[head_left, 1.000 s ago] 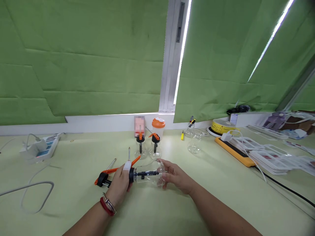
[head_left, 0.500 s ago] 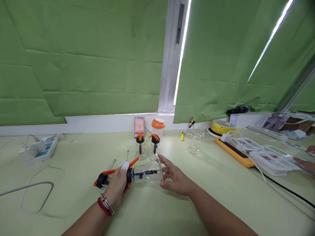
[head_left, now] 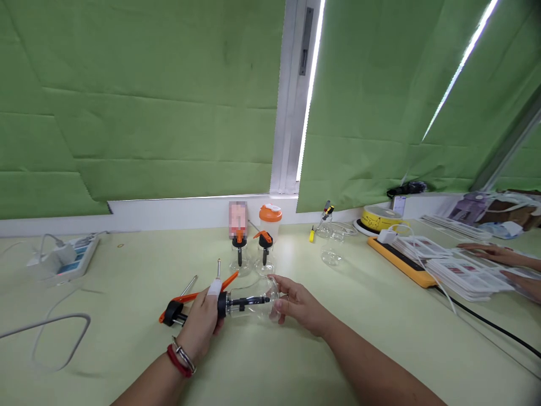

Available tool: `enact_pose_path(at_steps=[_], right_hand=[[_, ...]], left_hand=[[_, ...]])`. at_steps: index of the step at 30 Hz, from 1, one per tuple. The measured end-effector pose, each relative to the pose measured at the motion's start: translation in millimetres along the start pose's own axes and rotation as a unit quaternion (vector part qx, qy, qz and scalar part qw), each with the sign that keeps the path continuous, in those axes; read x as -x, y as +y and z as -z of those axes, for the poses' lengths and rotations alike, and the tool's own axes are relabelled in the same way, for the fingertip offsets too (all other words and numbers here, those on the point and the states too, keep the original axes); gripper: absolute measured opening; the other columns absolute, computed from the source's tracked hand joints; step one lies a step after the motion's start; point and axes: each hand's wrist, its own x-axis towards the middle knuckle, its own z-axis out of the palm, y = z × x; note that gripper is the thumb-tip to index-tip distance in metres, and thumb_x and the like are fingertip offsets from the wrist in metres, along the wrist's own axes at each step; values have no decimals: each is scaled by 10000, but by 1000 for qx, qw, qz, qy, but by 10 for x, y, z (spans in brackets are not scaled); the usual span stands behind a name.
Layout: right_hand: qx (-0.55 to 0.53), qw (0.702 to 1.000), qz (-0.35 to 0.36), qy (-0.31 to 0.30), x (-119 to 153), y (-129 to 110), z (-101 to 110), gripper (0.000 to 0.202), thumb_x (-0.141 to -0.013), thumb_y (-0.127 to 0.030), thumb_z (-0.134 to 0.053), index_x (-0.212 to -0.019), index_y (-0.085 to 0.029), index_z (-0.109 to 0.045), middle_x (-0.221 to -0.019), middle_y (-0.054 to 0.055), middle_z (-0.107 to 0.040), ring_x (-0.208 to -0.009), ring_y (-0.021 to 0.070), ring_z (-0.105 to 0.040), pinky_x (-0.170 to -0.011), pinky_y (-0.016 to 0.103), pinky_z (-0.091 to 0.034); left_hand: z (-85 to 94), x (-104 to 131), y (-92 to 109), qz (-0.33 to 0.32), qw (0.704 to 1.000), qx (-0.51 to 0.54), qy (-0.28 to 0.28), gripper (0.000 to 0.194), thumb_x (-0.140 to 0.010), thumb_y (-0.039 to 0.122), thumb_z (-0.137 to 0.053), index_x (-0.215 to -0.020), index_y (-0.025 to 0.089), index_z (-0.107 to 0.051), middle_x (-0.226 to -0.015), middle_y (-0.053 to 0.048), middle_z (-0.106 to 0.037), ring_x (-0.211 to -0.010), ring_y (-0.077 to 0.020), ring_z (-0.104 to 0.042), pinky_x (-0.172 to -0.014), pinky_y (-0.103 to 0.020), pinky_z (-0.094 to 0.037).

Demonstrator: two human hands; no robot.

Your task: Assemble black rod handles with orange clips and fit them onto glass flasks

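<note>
A clear bottle (head_left: pixel 253 312) lies sideways between my hands, its base to the right, with a dark tube inside. My left hand (head_left: pixel 203 321) is closed at its black-collared neck. My right hand (head_left: pixel 298 304) is curled round the base, thumb in front and fingers behind. Left of my left hand is a black cap (head_left: pixel 172 312) with an orange lever (head_left: pixel 186 297); another orange piece (head_left: pixel 230 279) sticks out above that hand, which hides how these parts join. Two clear bottles with orange-and-black tops, a left one (head_left: pixel 239 256) and a right one (head_left: pixel 265 254), stand behind.
An orange-lidded cup (head_left: pixel 270 217) stands by the wall. Screwdrivers (head_left: pixel 327 211) stand in a clear container, near another clear bottle (head_left: pixel 332 256). At right are an orange power strip (head_left: pixel 399 265), stacked white trays (head_left: pixel 456 282) and another person's hands (head_left: pixel 490 254). A white power strip (head_left: pixel 78 259) lies left.
My right hand has closed in from spread fingers to a curl round the bottle's base. At right, another person's second hand has come in over the trays.
</note>
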Motion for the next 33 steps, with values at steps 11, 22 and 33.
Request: enact_pose_path(at_steps=[11, 22, 33], right_hand=[[-14, 996, -82, 14, -29, 67, -43, 594, -797, -698, -429, -914, -132, -567, -670, 40, -641, -377, 84, -489, -358, 199, -330], [-12, 1000, -8, 5, 28, 26, 25, 787, -746, -524, -667, -1410, -300, -309, -1411, 146, -363, -981, 203, -554, -661, 303, -512], [-23, 999, 17, -24, 27, -14, 7, 801, -661, -317, -794, -1347, -382, -387, -1272, 67, -379, -934, 167, -564, -762, 328, -468]], left_hand=[[12, 6, -59, -34, 999, 13, -27, 373, -822, 512, -411, -575, 233, -384, -425, 44, -403, -387, -132, -373, -362, -225, -289], [6, 20, 7, 18, 999, 39, -19, 347, -798, 489, -447, -576, 227, -391, -411, 52, -385, -392, -120, -365, -352, -207, -267], [12, -21, -18, 45, 997, 55, -11, 345, -792, 503, -437, -594, 221, -422, -399, 58, -396, -382, -116, -369, -338, -202, -267]])
